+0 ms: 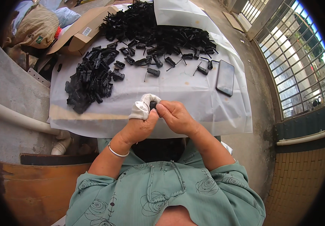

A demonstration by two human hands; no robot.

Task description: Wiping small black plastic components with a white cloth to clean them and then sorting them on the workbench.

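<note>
Close together over the near edge of the table, my two hands meet at a small black plastic part (153,105). White cloth (141,108) wraps the fingers of my left hand (140,126), which is closed around the part. My right hand (177,117) pinches at the part's right side with thumb and forefinger; the fingers hide much of its shape. Beyond my hands, similar black plastic parts (154,72) lie scattered, some with thin stems sticking out. To the left is a pile of black parts (92,74) without visible stems.
A large heap of black stemmed parts (140,22) covers the far side of the sheeted table (192,109). A phone (225,78) lies at the right. An open cardboard box (80,37) stands back left, near bags (38,24). Barred windows (294,49) line the right wall.
</note>
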